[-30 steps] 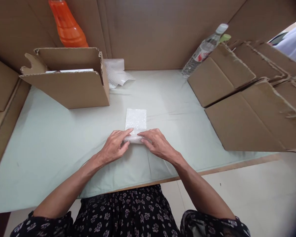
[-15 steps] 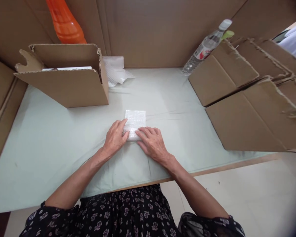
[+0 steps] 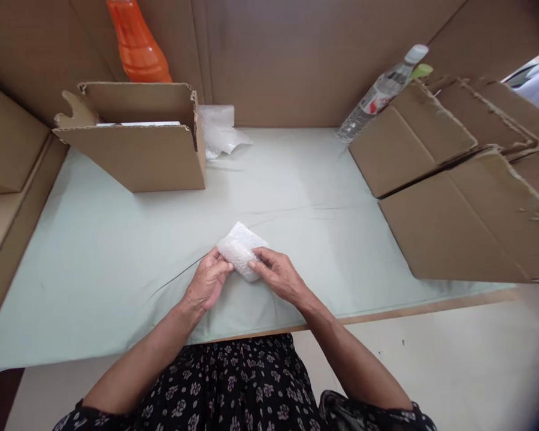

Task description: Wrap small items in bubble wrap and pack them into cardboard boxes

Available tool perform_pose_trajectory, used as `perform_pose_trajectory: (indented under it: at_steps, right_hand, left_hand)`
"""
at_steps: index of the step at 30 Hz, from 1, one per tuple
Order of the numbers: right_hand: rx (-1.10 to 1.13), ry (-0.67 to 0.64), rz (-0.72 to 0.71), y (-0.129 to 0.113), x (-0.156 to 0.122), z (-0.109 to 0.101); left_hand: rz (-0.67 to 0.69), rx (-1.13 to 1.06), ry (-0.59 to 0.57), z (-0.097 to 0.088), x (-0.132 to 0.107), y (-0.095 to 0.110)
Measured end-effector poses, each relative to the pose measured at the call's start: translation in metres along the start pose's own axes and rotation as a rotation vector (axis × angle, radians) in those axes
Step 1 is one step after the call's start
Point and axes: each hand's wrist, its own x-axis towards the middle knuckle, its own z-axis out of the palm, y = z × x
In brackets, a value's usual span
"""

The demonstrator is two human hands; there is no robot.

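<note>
Cardboard wall (image 3: 296,66) behind a green cloth (image 3: 112,251), a bubble-wrap packet (image 3: 238,254) near the front edge
Left hand (image 3: 208,281) pinches the packet's left corner, thumb on top, and right hand (image 3: 279,275) grips its right end; whether it touches the cloth is hard to tell. Its near part is folded over, a flat flap (image 3: 251,237) on the far side is left uncovered, so the folding looks partly done; any contents can't be made out. Beyond, loose wrap (image 3: 221,133) sits beside an open box (image 3: 139,158)

Left hand (image 3: 209,279), right hand (image 3: 279,273) close together — fingers (image 3: 266,254) curled, forearms (image 3: 153,352) angled inward.
</note>
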Motion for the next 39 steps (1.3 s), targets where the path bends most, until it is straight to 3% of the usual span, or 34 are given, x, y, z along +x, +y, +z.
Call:
perform_pose_trajectory:
  at_steps: [3, 7, 9, 13, 16, 19, 24, 28, 30, 32, 33, 37, 39]
  right_hand:
    - [-0.038, -0.052, -0.008, -0.006, -0.007, 0.007]
    - [-0.316, 0.166, -0.102, -0.012, -0.010, -0.002]
    - [-0.250, 0.208, -0.122, -0.014, -0.007, -0.010]
    - [-0.015, 0.022, -0.098, -0.020, 0.004, -0.012]
    - [0.118, 0.041, -0.073, -0.023, 0.010, -0.004]
    - [0.284, 0.035, -0.031, -0.025, 0.012, -0.003]
    - [0.187, -0.137, -0.026, -0.028, 0.019, -0.022]
    - [-0.032, -0.257, -0.029, -0.038, 0.032, -0.022]
    - [-0.142, -0.269, -0.039, -0.046, 0.040, -0.019]
    - [-0.130, -0.219, -0.046, -0.054, 0.047, -0.020]
    - [-0.072, -0.178, -0.045, -0.059, 0.051, -0.023]
    - [0.200, -0.029, -0.041, -0.076, 0.064, -0.043]
    - [0.256, 0.030, -0.068, -0.085, 0.072, -0.052]
  left_hand:
    - [0.023, -0.012, 0.008, -0.002, -0.001, -0.002]
    - [0.151, 0.101, 0.090, -0.007, -0.009, 0.000]
    - [0.188, 0.253, 0.068, -0.007, -0.014, 0.003]
    - [0.248, 0.571, 0.010, -0.005, -0.020, 0.010]
    - [0.295, 0.569, -0.013, -0.006, -0.022, 0.013]
    - [0.209, 0.571, -0.167, -0.012, -0.022, 0.017]
    - [0.117, 0.757, -0.224, -0.026, -0.022, 0.023]
    - [0.104, 0.920, -0.297, -0.035, -0.018, 0.034]
    - [0.108, 1.001, -0.350, -0.041, -0.016, 0.051]
    - [0.222, 1.097, -0.314, -0.048, -0.013, 0.081]
    - [0.341, 1.155, -0.236, -0.052, -0.010, 0.101]
    - [0.996, 1.434, 0.313, -0.065, 0.017, 0.191]
    - [1.186, 1.567, 0.416, -0.069, 0.040, 0.226]
